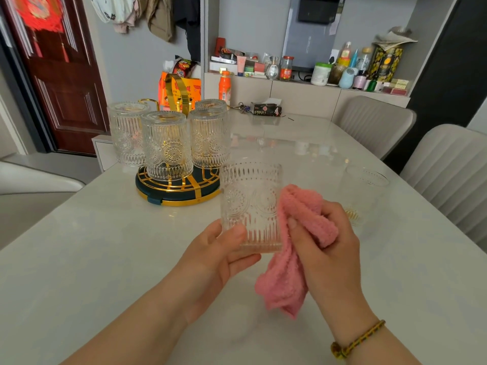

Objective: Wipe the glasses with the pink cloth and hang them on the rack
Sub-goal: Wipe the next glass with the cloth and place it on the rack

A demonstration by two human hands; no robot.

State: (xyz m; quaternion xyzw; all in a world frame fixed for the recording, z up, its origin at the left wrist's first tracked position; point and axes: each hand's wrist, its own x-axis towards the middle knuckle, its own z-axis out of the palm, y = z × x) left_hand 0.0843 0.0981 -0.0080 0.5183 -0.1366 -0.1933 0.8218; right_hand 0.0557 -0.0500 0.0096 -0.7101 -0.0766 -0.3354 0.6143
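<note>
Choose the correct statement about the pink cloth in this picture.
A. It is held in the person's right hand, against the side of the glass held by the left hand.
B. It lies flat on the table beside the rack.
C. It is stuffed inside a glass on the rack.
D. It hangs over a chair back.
A: the right hand grips the pink cloth against the glass, which the left hand holds.

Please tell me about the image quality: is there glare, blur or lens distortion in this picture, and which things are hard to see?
Head view: wide-angle bending curves the dark door frame at the left edge; the glossy table mirrors the shelf items as soft glare; the glass standing at right looks faint and nearly melts into the tabletop; the held glass, left hand and pink cloth in the right hand are fairly sharp.
</note>
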